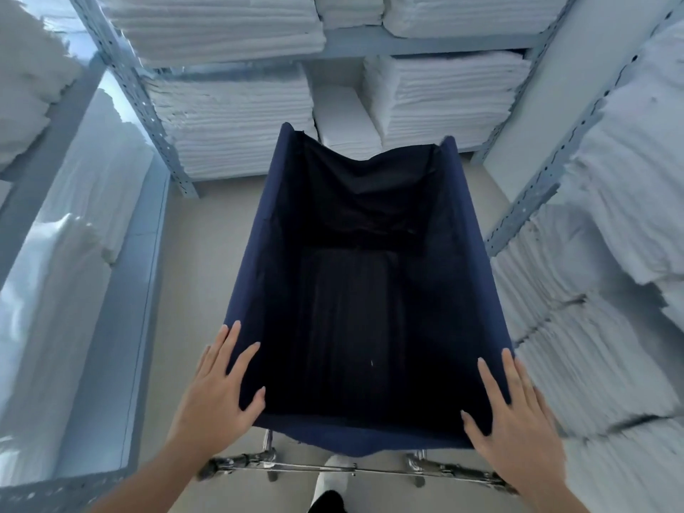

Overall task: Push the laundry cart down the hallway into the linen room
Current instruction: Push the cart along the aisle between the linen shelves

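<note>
The laundry cart [255,253] is a deep navy fabric bin on a chrome frame [333,466], standing in the middle of a narrow room lined with shelves. Its inside looks dark and empty. My left hand [218,386] lies flat with fingers spread on the near left corner of the bin's rim. My right hand [514,412] lies flat in the same way on the near right corner. Neither hand wraps around anything. The cart's far end is close to the back shelves.
Grey metal shelving [163,142] holds stacks of folded white linen [237,131] ahead, at left [55,290] and at right [599,327]. A strip of beige floor [192,290] runs on both sides of the cart. My white shoe [331,479] shows below the frame.
</note>
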Available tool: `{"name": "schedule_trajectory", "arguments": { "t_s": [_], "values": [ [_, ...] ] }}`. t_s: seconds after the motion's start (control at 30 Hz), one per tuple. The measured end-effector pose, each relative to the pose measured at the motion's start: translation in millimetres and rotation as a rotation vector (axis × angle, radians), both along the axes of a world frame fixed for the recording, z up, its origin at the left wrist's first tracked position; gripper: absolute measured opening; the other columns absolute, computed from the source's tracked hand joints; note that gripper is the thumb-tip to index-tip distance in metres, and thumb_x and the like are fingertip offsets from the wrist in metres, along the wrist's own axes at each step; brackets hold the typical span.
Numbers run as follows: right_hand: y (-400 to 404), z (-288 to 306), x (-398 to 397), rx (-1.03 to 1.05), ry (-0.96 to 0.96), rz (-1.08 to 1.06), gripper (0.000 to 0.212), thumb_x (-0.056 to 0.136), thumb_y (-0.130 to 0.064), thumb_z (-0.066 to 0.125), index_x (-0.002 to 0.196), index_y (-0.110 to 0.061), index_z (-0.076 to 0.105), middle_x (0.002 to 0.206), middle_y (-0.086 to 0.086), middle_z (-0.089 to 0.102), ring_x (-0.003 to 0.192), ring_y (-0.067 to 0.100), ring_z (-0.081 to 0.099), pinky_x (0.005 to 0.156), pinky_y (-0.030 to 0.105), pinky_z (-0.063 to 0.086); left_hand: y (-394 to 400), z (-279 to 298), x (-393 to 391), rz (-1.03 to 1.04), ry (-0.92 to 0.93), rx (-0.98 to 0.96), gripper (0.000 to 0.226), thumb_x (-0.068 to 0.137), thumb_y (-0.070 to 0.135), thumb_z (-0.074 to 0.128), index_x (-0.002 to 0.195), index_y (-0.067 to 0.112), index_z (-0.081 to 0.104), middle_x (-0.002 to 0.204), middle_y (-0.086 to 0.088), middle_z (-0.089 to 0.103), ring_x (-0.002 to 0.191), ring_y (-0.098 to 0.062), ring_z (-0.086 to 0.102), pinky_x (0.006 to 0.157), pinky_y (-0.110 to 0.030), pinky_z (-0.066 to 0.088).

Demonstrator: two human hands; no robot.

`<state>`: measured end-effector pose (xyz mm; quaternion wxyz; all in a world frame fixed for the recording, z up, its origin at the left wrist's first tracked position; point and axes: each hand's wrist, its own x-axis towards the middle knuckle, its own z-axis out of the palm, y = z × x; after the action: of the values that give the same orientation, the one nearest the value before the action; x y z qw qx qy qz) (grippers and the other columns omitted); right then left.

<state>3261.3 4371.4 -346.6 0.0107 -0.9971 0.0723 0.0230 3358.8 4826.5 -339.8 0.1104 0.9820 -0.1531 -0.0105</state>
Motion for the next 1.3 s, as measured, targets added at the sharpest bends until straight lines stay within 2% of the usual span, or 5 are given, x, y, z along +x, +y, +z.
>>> {"name": "schedule_trajectory", "arguments": {
  "t_s": [0.23, 0.37, 0.63, 0.97, 1.3],
  "values": [
    [15, -2, 84, 0.016, -0.006, -0.052, 0.089, 0.086, -0.062, 0.048, 0.162, -0.017, 0.038, 0.176, 0.016, 0.016, 0.159, 0.038, 0.028, 0.115, 0.059, 0.045, 3, 12, 114, -0.083, 0.011, -0.011, 0.087, 0.095, 0.070, 0.013, 0.144, 0.011, 0.053, 0.168, -0.015, 0.021, 0.156, -0.035, 0.019, 0.121, -0.050, 0.030],
    [30, -3, 123, 0.014, -0.001, -0.103, 0.091, 0.082, -0.060, 0.048, 0.162, -0.018, 0.037, 0.177, 0.014, 0.011, 0.160, 0.037, 0.026, 0.113, 0.059, 0.047, 7, 22, 172, -0.129, 0.027, -0.030, 0.076, 0.097, 0.064, 0.025, 0.143, 0.011, 0.054, 0.168, -0.016, 0.022, 0.156, -0.036, 0.019, 0.124, -0.037, 0.015],
    [59, -1, 187, 0.017, 0.006, -0.206, 0.090, 0.080, -0.056, 0.050, 0.160, -0.017, 0.042, 0.176, 0.016, 0.015, 0.159, 0.038, 0.027, 0.113, 0.059, 0.047, 21, 19, 278, -0.217, 0.038, -0.048, 0.073, 0.086, 0.053, 0.046, 0.146, 0.013, 0.051, 0.170, -0.011, 0.015, 0.158, -0.031, 0.013, 0.121, -0.049, 0.028],
    [124, 7, 266, 0.014, 0.013, -0.387, 0.095, 0.076, -0.046, 0.080, 0.159, -0.016, 0.044, 0.174, 0.019, 0.020, 0.158, 0.040, 0.029, 0.113, 0.056, 0.048, 40, 24, 417, -0.367, 0.037, -0.068, 0.096, 0.093, 0.073, 0.007, 0.141, 0.007, 0.057, 0.165, -0.019, 0.026, 0.154, -0.037, 0.024, 0.119, -0.053, 0.030],
    [163, 12, 348, -0.048, 0.007, -0.530, 0.093, 0.080, -0.049, 0.078, 0.160, -0.018, 0.043, 0.173, 0.019, 0.025, 0.159, 0.039, 0.030, 0.120, 0.057, 0.039, 38, 16, 548, -0.503, 0.001, -0.106, 0.072, 0.083, 0.050, 0.044, 0.142, 0.011, 0.057, 0.163, -0.022, 0.031, 0.152, -0.040, 0.026, 0.117, -0.060, 0.034]
  ]
}}
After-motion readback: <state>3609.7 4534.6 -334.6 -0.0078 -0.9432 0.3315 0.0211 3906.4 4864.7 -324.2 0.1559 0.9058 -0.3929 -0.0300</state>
